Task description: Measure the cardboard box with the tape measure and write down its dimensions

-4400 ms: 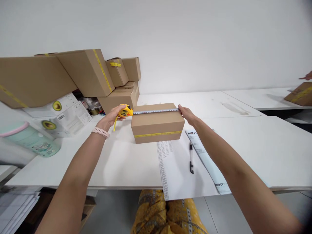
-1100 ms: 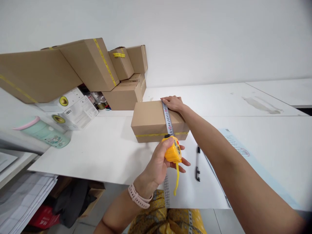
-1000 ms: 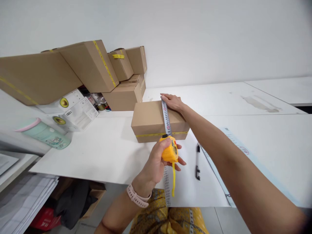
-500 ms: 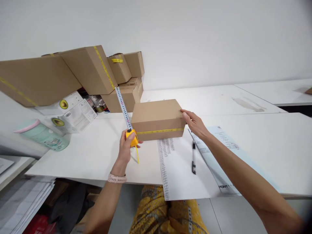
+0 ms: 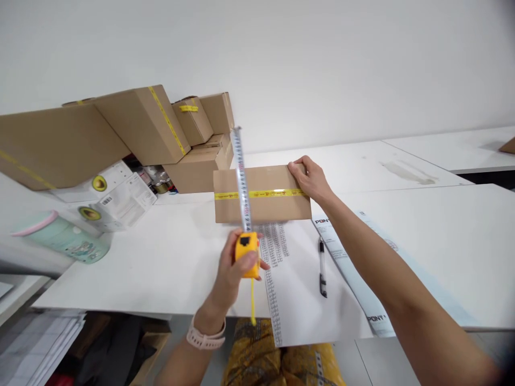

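Note:
My left hand (image 5: 235, 268) grips a yellow tape measure (image 5: 247, 246) just in front of a small cardboard box (image 5: 277, 206). Its metal blade (image 5: 240, 177) sticks up and away, crossing the box's face and ending above the box. The box is tipped so that the side with the yellow tape strip faces me. My right hand (image 5: 309, 178) is wrapped round the box's upper right corner. Under and in front of the box lies a printed sheet (image 5: 298, 289) with a black pen (image 5: 322, 268) on it.
Several taped cardboard boxes (image 5: 137, 126) are piled at the back left, with white avocado-print cartons (image 5: 116, 190) below them. A mint bottle with a pink lid (image 5: 60, 240) lies at the left. A pale blue form (image 5: 362, 279) lies under my right arm on the white table (image 5: 161, 268).
The box has been tipped so its taped side faces me. My left hand brought the tape measure from the box's left corner to its front, and the blade now runs up across the box.

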A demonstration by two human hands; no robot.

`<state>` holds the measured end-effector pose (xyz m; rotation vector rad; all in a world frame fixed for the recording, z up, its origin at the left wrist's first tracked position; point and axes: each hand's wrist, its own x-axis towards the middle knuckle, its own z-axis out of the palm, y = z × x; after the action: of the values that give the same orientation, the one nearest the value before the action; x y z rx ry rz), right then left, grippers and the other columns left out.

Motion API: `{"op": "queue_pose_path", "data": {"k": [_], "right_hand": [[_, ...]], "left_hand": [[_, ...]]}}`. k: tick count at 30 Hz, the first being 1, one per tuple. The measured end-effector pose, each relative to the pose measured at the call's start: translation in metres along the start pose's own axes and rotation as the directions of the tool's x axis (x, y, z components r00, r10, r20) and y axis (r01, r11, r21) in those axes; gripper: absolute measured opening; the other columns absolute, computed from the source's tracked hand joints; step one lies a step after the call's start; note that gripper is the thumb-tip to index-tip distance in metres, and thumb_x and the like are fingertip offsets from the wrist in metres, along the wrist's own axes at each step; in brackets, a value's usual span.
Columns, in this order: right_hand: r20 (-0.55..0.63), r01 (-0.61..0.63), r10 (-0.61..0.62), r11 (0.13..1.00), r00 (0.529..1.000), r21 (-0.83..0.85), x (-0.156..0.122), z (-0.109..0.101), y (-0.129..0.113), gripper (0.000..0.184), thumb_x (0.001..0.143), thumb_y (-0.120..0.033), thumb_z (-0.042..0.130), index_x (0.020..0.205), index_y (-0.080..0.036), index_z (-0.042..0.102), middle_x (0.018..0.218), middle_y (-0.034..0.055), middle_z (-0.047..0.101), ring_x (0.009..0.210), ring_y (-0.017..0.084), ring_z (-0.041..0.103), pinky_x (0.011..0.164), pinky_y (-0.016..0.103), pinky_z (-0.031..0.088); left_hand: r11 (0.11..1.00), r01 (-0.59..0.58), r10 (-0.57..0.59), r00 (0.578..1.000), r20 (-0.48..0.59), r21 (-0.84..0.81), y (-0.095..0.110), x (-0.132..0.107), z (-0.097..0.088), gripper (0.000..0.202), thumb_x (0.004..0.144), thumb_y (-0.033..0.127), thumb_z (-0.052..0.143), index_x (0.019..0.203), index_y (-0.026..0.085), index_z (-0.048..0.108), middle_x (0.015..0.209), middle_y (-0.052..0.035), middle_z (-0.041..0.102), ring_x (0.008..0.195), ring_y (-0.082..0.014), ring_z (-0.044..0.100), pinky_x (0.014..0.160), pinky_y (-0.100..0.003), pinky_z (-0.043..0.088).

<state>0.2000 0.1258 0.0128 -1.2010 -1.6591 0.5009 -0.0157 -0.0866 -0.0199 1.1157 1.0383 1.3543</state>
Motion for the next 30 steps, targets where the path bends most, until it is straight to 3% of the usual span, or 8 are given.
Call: {"op": "queue_pose_path", "data": {"k": [3, 5, 11, 15, 19, 24, 30], "right_hand": [[0.026, 0.053, -0.052, 0.998, 0.998, -0.038, 0.006, -0.002, -0.004, 0.031, 0.093, -0.053, 0.048, 0.089, -0.024, 0.057, 0.100, 0.0069, 0.071, 0.093, 0.025, 0.062, 0.084, 0.039, 0.048], [0.042, 0.082, -0.078, 0.992, 0.996, -0.099, 0.012, -0.003, -0.006, 0.028, 0.094, -0.049, 0.046, 0.089, -0.024, 0.058, 0.102, 0.0077, 0.072, 0.093, 0.025, 0.062, 0.085, 0.041, 0.047], [0.073, 0.225, -0.213, 0.911, 0.974, -0.346, 0.025, 0.006, -0.013, 0.028, 0.098, -0.032, 0.035, 0.097, -0.026, 0.062, 0.103, 0.0087, 0.071, 0.098, 0.029, 0.060, 0.099, 0.049, 0.039], [0.135, 0.344, -0.319, 0.812, 0.938, -0.471, 0.026, 0.015, -0.015, 0.043, 0.099, -0.021, 0.026, 0.123, -0.027, 0.062, 0.108, 0.0094, 0.068, 0.103, 0.030, 0.057, 0.101, 0.049, 0.036], [0.256, 0.460, -0.383, 0.705, 0.887, -0.540, 0.025, 0.017, -0.017, 0.054, 0.100, -0.022, 0.030, 0.149, -0.036, 0.049, 0.116, 0.0098, 0.065, 0.105, 0.031, 0.051, 0.095, 0.049, 0.037], [0.376, 0.536, -0.385, 0.670, 0.843, -0.514, 0.027, 0.014, -0.021, 0.050, 0.101, -0.032, 0.039, 0.149, -0.044, 0.050, 0.120, 0.0100, 0.062, 0.107, 0.033, 0.047, 0.096, 0.052, 0.035], [0.371, 0.541, -0.394, 0.622, 0.841, -0.566, 0.029, 0.016, -0.019, 0.052, 0.102, -0.028, 0.039, 0.150, -0.044, 0.051, 0.114, 0.0114, 0.061, 0.103, 0.032, 0.046, 0.089, 0.049, 0.036]], "left_hand": [[0.995, 0.102, -0.098, 0.984, 0.150, -0.019, -0.023, -0.011, 0.010, 0.050, 0.080, 0.047, 0.077, 0.118, 0.023, 0.055, 0.128, -0.0110, 0.061, 0.069, -0.0170, 0.074, 0.051, -0.023, 0.056], [0.990, 0.141, -0.133, 0.974, 0.181, -0.032, -0.034, -0.012, 0.011, 0.050, 0.081, 0.048, 0.076, 0.119, 0.023, 0.055, 0.128, -0.0111, 0.060, 0.071, -0.0175, 0.074, 0.052, -0.023, 0.055], [0.979, 0.193, -0.182, 0.974, 0.137, -0.068, -0.050, -0.015, 0.009, 0.048, 0.081, 0.049, 0.076, 0.117, 0.025, 0.055, 0.123, -0.0094, 0.060, 0.069, -0.0176, 0.074, 0.051, -0.024, 0.055], [0.979, 0.193, -0.179, 0.969, 0.167, -0.067, -0.052, -0.019, 0.011, 0.045, 0.084, 0.049, 0.073, 0.117, 0.024, 0.055, 0.122, -0.0095, 0.060, 0.069, -0.0176, 0.073, 0.051, -0.023, 0.054], [0.975, 0.203, -0.186, 0.968, 0.171, -0.088, -0.056, -0.019, 0.013, 0.047, 0.083, 0.050, 0.073, 0.118, 0.024, 0.054, 0.122, -0.0089, 0.060, 0.069, -0.0175, 0.073, 0.050, -0.023, 0.053], [0.971, 0.229, -0.216, 0.963, 0.163, -0.066, -0.060, -0.017, 0.015, 0.047, 0.085, 0.049, 0.072, 0.119, 0.024, 0.052, 0.120, -0.0082, 0.060, 0.070, -0.0166, 0.073, 0.052, -0.023, 0.054], [0.974, 0.219, -0.224, 0.969, 0.106, 0.054, -0.057, -0.013, 0.018, 0.058, 0.081, 0.050, 0.076, 0.123, 0.022, 0.049, 0.115, -0.0080, 0.061, 0.076, -0.0158, 0.070, 0.060, -0.025, 0.054]]}}
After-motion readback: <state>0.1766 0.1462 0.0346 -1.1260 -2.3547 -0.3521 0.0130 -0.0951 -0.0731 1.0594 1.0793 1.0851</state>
